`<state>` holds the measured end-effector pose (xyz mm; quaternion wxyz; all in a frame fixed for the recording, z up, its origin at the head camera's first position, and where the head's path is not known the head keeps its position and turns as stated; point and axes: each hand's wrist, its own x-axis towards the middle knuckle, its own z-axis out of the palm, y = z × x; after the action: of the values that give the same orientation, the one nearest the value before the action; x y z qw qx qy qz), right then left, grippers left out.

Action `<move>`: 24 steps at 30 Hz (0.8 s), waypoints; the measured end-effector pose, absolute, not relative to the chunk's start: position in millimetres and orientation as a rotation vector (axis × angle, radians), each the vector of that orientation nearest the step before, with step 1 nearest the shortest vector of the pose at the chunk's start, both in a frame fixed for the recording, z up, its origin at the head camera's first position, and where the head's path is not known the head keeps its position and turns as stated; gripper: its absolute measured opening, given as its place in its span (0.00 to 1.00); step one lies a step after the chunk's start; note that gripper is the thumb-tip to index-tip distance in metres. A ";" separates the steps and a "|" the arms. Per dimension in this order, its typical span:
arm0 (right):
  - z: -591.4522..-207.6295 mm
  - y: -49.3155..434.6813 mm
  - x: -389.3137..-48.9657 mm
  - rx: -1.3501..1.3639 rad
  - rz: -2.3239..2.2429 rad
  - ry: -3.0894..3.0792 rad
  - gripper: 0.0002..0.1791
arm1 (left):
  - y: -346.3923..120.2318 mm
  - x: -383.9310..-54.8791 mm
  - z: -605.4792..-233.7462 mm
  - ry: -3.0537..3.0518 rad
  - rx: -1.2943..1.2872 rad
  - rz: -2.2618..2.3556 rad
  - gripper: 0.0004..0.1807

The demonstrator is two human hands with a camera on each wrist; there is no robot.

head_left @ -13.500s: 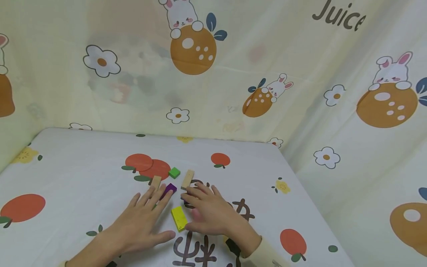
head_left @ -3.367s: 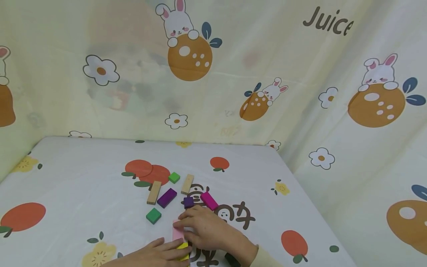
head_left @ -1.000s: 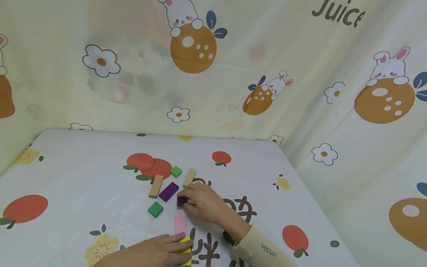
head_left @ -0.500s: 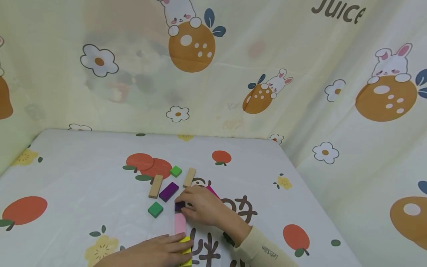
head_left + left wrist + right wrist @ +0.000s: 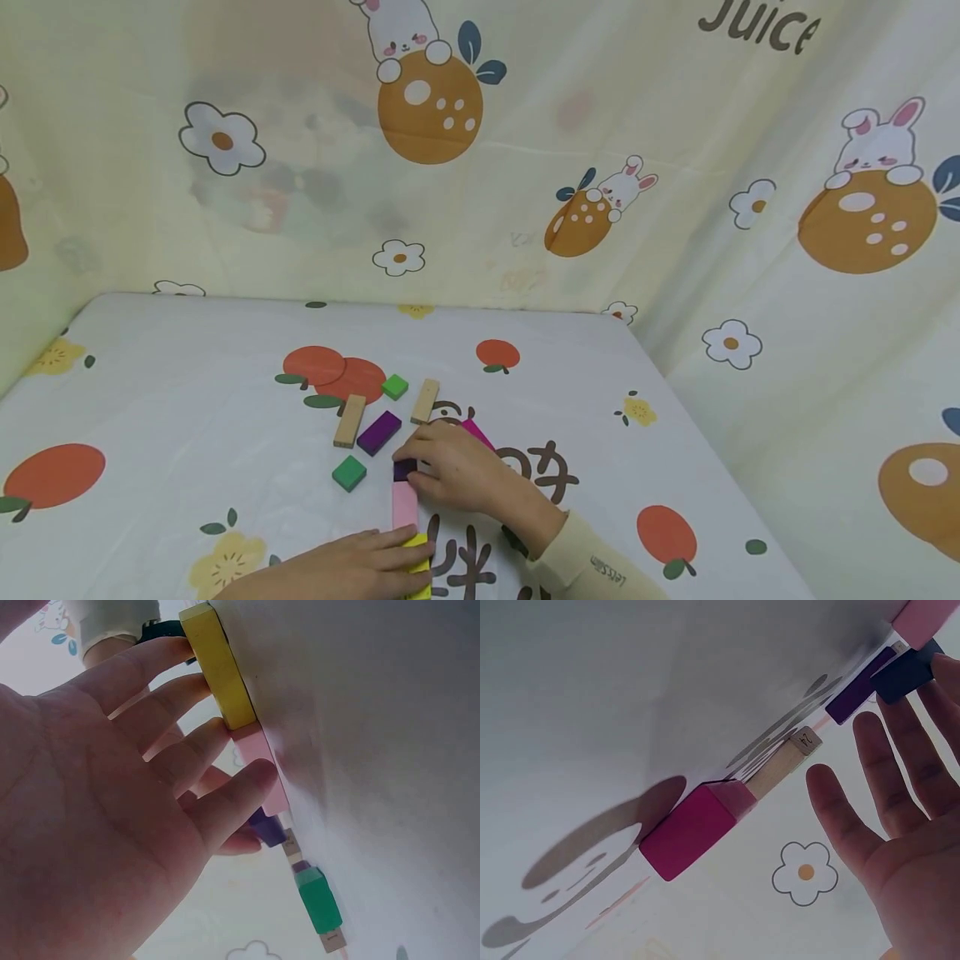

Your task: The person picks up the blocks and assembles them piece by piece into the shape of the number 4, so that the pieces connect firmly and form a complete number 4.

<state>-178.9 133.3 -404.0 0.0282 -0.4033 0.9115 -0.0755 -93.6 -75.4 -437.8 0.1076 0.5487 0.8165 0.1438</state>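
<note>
My left hand (image 5: 341,567) lies with straight fingers across the yellow block (image 5: 219,667), covering part of it in the head view. A pink block (image 5: 405,505) sits end to end with the yellow one, in one line. At the pink block's far end, my right hand (image 5: 459,467) pinches a small dark purple block (image 5: 403,471) between thumb and fingers. In the right wrist view that dark block (image 5: 906,675) is at the fingertips, close to the pink block (image 5: 924,622). Left of it lie a longer purple block (image 5: 379,432) and a green block (image 5: 349,473).
Two plain wooden blocks (image 5: 349,421) and a light green block (image 5: 394,387) lie beyond the hands. A magenta block (image 5: 690,832) is partly hidden behind my right hand in the head view. A printed white cloth (image 5: 187,400) covers the table; a patterned curtain (image 5: 315,217) hangs behind.
The hands were spread over the blocks at first; then the yellow and pink blocks came into line. My right hand moved from the pink block to the dark purple one and brought it against the pink end.
</note>
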 end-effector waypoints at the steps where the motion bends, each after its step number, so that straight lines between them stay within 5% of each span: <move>1: -404.2 133.3 -178.9 -1.241 -0.235 2.810 0.16 | -75.5 -93.8 -438.1 2.403 1.617 0.423 0.31; 24: -405.9 131.7 -175.9 -1.208 -0.247 2.773 0.15 | -76.4 -93.9 -437.2 2.378 1.545 0.445 0.31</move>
<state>-175.9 131.7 -405.9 0.0535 -0.3975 0.9124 -0.0813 -93.9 -76.4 -437.2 0.1351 0.5332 0.8209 0.1536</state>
